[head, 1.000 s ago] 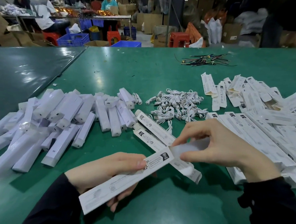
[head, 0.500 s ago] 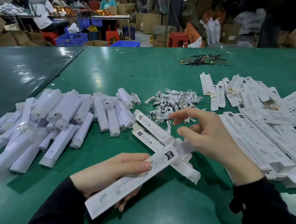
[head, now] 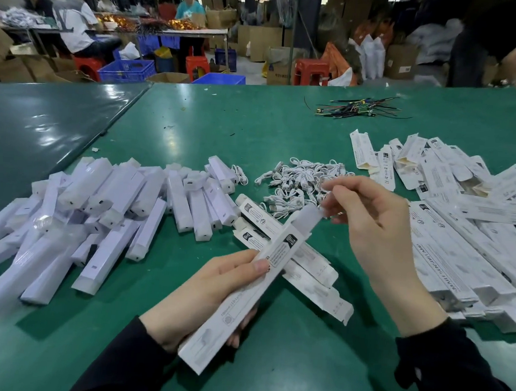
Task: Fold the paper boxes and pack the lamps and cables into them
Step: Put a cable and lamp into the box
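Note:
My left hand (head: 212, 286) grips a long white paper box (head: 244, 297), tilted up to the right. A translucent white lamp (head: 306, 218) sticks out of the box's open top end. My right hand (head: 372, 232) is just right of that end, at the near edge of the white cable pile (head: 296, 182). Its fingers are curled and its thumb tip is against the lamp's end. Whether it pinches a cable is hidden. Loose lamps (head: 98, 212) lie heaped at the left. Flat and folded boxes (head: 465, 238) are piled at the right.
Two folded boxes (head: 303, 267) lie on the green table (head: 212, 132) under the held box. A bundle of coloured wires (head: 358, 107) lies far back. A darker table (head: 43, 121) adjoins on the left. People work at benches behind, among cartons and crates.
My right hand let go of the lamp after pushing it into the box and moved up towards the cable pile. My left hand tilted the box's open end upward.

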`<state>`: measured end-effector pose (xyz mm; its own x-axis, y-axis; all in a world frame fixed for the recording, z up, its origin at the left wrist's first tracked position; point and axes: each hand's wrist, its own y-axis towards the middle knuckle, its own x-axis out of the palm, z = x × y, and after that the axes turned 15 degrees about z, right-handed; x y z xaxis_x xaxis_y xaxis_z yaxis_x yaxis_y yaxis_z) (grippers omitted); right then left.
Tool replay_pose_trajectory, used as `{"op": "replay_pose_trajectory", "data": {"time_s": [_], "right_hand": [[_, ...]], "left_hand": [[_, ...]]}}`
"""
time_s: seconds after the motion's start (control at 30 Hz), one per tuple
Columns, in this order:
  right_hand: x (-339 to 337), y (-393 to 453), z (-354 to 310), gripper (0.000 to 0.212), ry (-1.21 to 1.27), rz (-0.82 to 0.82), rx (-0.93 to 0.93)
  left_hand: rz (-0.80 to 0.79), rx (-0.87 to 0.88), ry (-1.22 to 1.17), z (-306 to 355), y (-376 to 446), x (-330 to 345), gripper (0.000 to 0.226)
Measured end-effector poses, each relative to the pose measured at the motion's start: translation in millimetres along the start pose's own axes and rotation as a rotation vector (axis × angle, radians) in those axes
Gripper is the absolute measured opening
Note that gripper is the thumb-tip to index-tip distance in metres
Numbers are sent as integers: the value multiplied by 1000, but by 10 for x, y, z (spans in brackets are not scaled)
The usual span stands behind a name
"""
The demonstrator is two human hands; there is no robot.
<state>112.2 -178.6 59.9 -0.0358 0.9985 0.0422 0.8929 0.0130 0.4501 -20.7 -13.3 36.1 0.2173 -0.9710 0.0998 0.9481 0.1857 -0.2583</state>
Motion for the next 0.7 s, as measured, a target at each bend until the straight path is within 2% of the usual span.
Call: {"op": "replay_pose_trajectory", "data": {"time_s": [0.1,0.23,0.37,0.5,0.6,0.67,0.7], "right_hand": [[56,-51,29,19,-43,-92,-8],[39,-27,32,20,27,-74,34],[104,-115,17,15,11,-283,39],[103,-143,23,24,-162,-396,23],[78,-132,33,31,-246,-536,89],[73,-118,38,35,-195,-666,178],[71,-93,45,36,-157,-678,205]], "left_hand": [[12,5,-3,3,-14,16,38],[28,15,-27,-7,-10,22,39],[28,4,3,-18,-9,25,39],[33,0,9,-45,10,24,43],[16,-11,19,-62,12,34,40],[9,-21,21,-87,13,46,42],[15,-25,24,-97,18,48,44]]}}
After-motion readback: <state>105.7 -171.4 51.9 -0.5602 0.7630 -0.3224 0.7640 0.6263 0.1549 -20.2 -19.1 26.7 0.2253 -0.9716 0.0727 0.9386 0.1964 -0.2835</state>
